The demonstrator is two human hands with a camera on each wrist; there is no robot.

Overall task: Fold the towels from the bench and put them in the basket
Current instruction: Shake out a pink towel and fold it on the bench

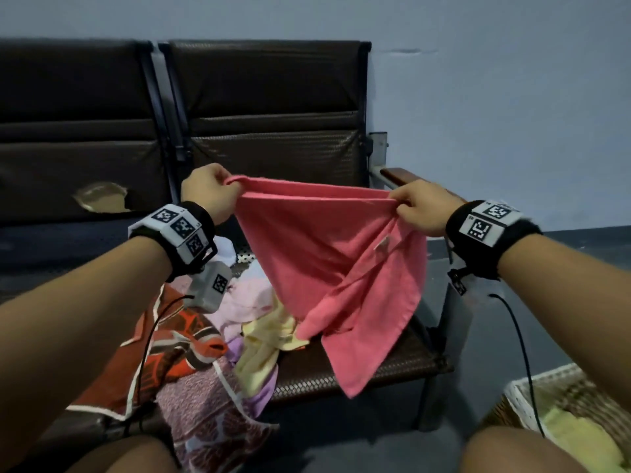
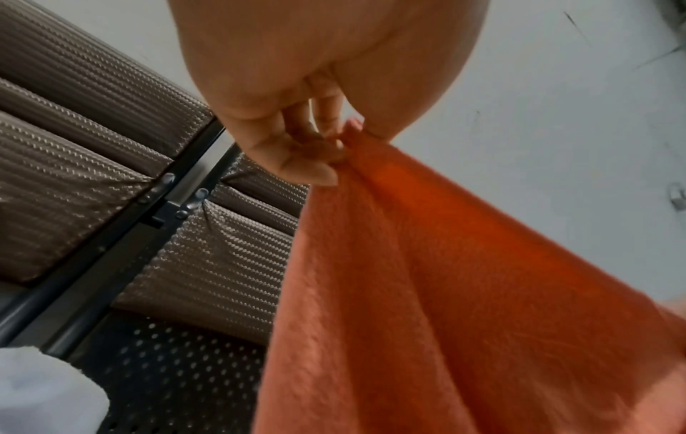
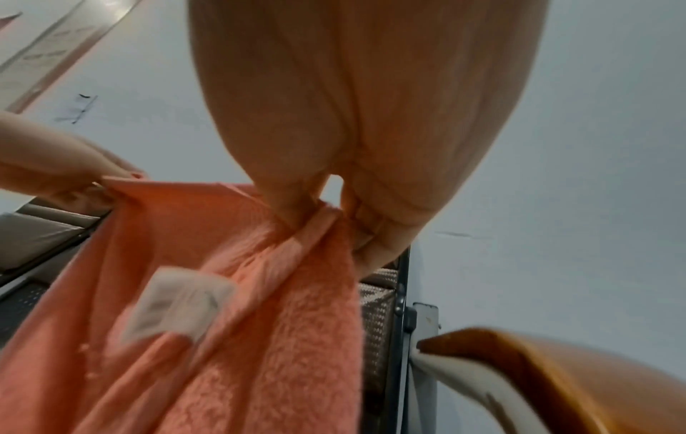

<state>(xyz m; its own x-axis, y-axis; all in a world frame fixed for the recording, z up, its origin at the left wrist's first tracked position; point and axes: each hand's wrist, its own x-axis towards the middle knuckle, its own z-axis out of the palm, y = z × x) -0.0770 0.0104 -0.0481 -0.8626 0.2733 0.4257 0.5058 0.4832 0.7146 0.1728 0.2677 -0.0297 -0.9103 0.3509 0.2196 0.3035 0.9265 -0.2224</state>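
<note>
A pink towel [image 1: 327, 264] hangs stretched between my two hands above the bench seat [image 1: 362, 367]. My left hand [image 1: 218, 192] pinches its upper left corner, and my right hand [image 1: 409, 206] pinches the upper right edge. In the left wrist view the left hand [image 2: 326, 146] has curled fingers clamped on the towel [image 2: 445, 293]. In the right wrist view the right hand [image 3: 334, 223] grips a bunched fold of the towel [image 3: 230, 337], which carries a white label [image 3: 178, 305]. The towel's lower end droops onto the seat. A woven basket [image 1: 532, 387] stands on the floor at lower right.
A pile of other towels [image 1: 259, 336], yellow, lilac and pink, lies on the seat with red and patterned cloths [image 1: 177, 353] at its left. The brown backrest [image 1: 273, 104] rises behind. A wooden armrest [image 1: 403, 175] ends the bench on the right. Something yellow [image 1: 580, 435] lies in the basket.
</note>
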